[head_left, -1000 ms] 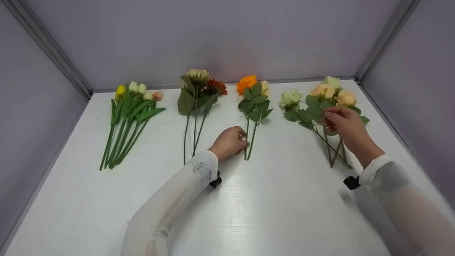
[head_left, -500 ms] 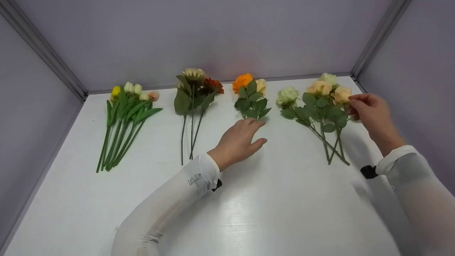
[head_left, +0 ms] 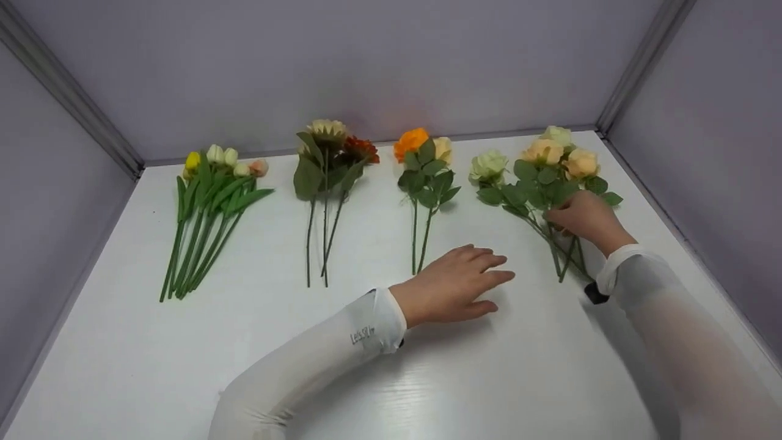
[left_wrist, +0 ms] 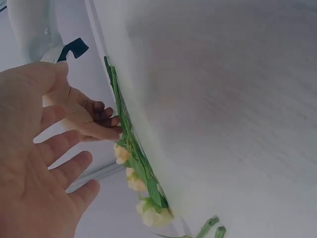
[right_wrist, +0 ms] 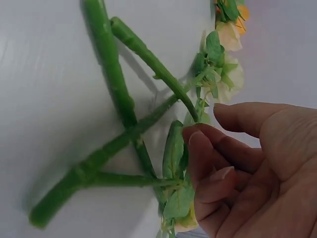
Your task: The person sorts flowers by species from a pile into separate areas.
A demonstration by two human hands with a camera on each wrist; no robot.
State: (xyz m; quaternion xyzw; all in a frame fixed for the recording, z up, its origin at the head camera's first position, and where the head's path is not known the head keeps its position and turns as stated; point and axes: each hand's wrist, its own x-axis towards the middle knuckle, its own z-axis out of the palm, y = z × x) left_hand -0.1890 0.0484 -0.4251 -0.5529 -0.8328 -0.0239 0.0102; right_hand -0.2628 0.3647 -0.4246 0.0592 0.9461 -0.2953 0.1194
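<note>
My right hand (head_left: 583,217) is at the stems of the right-hand rose bunch, its fingers bent around a gap. In the right wrist view, the thumb and index finger of the right hand (right_wrist: 257,163) stand apart beside a green stem (right_wrist: 153,64); contact is unclear. That bunch has peach roses (head_left: 542,151), a pale green rose (head_left: 489,166) and crossing stems. My left hand (head_left: 455,284) hovers over the table with fingers spread, holding nothing, just right of the stem ends below the orange rose (head_left: 411,143) and a cream rose beside it.
Tulips (head_left: 214,195) in yellow, white and pink lie at the far left. Between them and the orange rose are long-stemmed cream (head_left: 327,134) and dark red (head_left: 361,150) flowers. Grey walls (head_left: 391,67) enclose the white table (head_left: 122,366) at the back and sides.
The left hand has left the orange rose's stems, moving right and nearer with its fingers spreading. The right hand went to the right-hand peach rose, then back down to the bunch's stems.
</note>
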